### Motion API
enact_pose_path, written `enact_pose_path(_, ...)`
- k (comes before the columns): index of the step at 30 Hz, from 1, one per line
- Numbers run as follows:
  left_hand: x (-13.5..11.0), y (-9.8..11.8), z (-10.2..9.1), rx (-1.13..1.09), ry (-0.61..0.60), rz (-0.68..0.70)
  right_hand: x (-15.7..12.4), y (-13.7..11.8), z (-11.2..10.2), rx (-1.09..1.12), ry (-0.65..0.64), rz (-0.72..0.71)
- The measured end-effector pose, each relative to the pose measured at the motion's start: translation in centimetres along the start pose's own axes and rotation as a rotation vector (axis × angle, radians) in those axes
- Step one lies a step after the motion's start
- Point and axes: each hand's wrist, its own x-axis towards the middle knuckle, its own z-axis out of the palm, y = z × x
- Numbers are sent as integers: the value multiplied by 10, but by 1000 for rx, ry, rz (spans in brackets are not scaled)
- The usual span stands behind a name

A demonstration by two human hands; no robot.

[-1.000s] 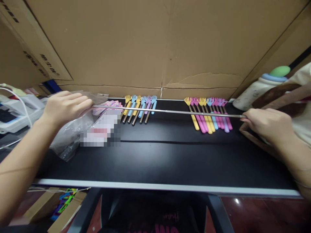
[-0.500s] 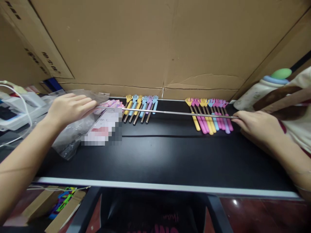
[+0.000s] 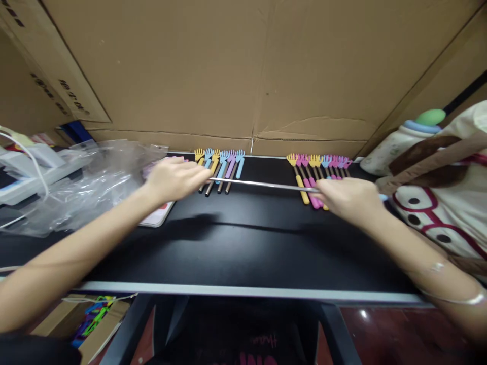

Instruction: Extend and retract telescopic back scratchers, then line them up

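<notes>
A thin telescopic metal rod (image 3: 262, 184) is stretched level above the black table, gripped at both ends. My left hand (image 3: 177, 178) is closed on its left end, fingers wrapped over it. My right hand (image 3: 348, 198) is closed around the right end; both rod ends are hidden inside the hands. Behind my left hand lies a row of small hand-shaped back scratchers (image 3: 230, 165) in yellow, blue and purple. Another row of back scratchers (image 3: 304, 185), yellow, pink and blue, is partly covered by my right hand. A phone (image 3: 158, 218) shows beneath my left forearm.
Crumpled clear plastic bags (image 3: 95, 185) and a white device (image 3: 41, 172) with a cable are on the left. A bottle (image 3: 395, 147) and a cream cloth bag (image 3: 449, 213) stand at right. Cardboard (image 3: 213, 71) walls the back. Below, a box (image 3: 102, 334) holds colourful pieces.
My hands have come closer together, the left moving right and the right moving left. The visible stretch of rod between them is shorter.
</notes>
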Motion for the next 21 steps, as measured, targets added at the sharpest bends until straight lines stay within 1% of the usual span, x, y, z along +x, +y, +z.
enact_pose_path(1, 11, 16, 1, 58, -10, 86, 10, -14, -5, 19, -3, -7)
enact_pose_path(3, 25, 41, 1, 114, 21, 141, 24, -34, -10, 37, -12, -7)
enact_pose_path(5, 28, 54, 0, 103, 41, 158, 27, -44, -11, 43, 15, -7)
enact_pose_path(8, 21, 59, -1, 69, 14, 143, 21, -47, -9, 66, 68, -20)
enact_pose_path(11, 13, 63, -1, 31, -37, 123, 17, -53, -10, 100, 79, -33)
enact_pose_path(14, 13, 74, 0, -24, -39, 129, 21, -66, -19, 154, 55, -52)
enact_pose_path(18, 16, 92, -2, -79, -30, 134, 27, -88, -34, 207, -16, -51)
enact_pose_path(21, 18, 100, -3, -107, -30, 136, 32, -99, -41, 220, -35, -57)
